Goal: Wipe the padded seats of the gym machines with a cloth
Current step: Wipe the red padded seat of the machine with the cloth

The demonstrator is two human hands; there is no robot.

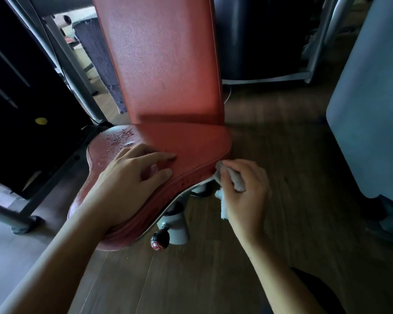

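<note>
Cloth mostly hidden inside right hand at seat edge.

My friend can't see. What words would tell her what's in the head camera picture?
A person's right hand presses a white cloth against the edge of a red padded seat, while the left hand rests on top. Droplets wet the seat's left side.

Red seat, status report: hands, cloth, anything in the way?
Left hand rests on red seat, holding nothing. Right hand grips cloth against seat's right edge. Droplets unwiped on seat's left side. Nothing blocking the pad.
</note>
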